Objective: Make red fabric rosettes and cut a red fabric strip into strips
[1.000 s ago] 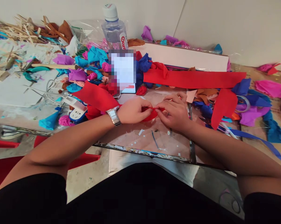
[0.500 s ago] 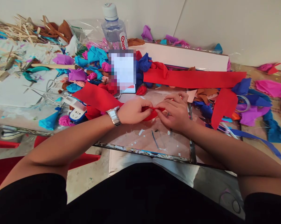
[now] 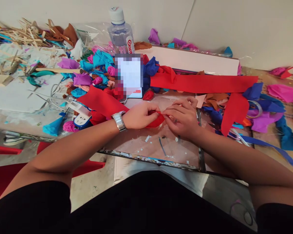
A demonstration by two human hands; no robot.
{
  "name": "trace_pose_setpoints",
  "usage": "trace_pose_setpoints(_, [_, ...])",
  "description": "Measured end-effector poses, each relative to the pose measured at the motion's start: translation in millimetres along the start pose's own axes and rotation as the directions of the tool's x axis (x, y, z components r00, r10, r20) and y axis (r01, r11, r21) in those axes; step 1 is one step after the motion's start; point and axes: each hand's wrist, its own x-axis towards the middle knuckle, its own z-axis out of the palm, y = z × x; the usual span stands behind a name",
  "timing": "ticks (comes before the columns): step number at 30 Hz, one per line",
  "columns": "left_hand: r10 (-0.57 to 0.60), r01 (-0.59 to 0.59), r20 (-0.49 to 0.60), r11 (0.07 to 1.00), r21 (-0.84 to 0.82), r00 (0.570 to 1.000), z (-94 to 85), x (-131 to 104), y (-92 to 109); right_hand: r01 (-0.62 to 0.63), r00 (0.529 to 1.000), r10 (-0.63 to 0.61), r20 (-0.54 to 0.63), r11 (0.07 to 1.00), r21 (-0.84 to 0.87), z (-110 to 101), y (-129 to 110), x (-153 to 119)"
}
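Observation:
A long red crepe paper strip (image 3: 100, 101) runs from the left, passes behind my left wrist and ends between my fingers. My left hand (image 3: 141, 116), with a metal watch on its wrist, is closed on this strip, thumb and forefinger pinching its folded edge. Fingertips almost touching the left ones, my right hand (image 3: 183, 116) pinches the same edge. A curved red fold hangs below the two thumbs. Just beyond the hands are a small red paper rosette (image 3: 148, 95) and a phone, its screen (image 3: 130, 73) blurred.
A water bottle (image 3: 121, 34) stands behind the phone. Crepe paper flowers (image 3: 102, 58) are heaped to its left, near a power strip (image 3: 82, 120) and green-handled pliers (image 3: 34, 78). Another red strip (image 3: 205, 83), scissors (image 3: 236, 136) and a tape roll (image 3: 255, 109) lie right.
My fingers have shifted slightly along the pinched edge of the red crepe paper, and the fold below sits a little differently. The whole view has moved slightly.

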Motion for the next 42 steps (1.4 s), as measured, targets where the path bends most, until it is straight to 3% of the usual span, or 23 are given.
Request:
trace_pose_setpoints(11, [0.011, -0.011, -0.025, 1.0, -0.024, 1.0, 0.2, 0.5, 2.3, 0.015, 1.0, -0.015, -0.028, 1.0, 0.006, -0.7, -0.7, -0.8])
trace_pose_setpoints(17, [0.005, -0.005, -0.05, 1.0, -0.008, 0.999, 1.8, -0.5, 0.1, -0.036, 0.999, 0.036, 0.002, 0.999, -0.001, -0.2, -1.8, 1.4])
trace_pose_setpoints(25, [0.043, -0.037, -0.063, 0.996, 0.079, 0.997, 0.3, -2.4, 3.9, 0.001, 1.0, 0.0, -0.015, 0.999, 0.043, -0.4, -0.9, 1.2])
trace_pose_setpoints(33, [0.114, -0.097, -0.024, 0.924, 0.37, 0.993, 1.3, -5.0, 7.3, -0.082, 0.993, 0.082, 0.09, 0.997, -0.01, 2.7, 0.8, 1.0])
trace_pose_setpoints(42, [0.068, -0.033, -0.073, 0.916, 0.399, 0.995, 1.4, -5.5, 5.5, -0.132, 0.984, 0.129, 0.122, 0.991, 0.014, 0.4, -1.1, 3.9])
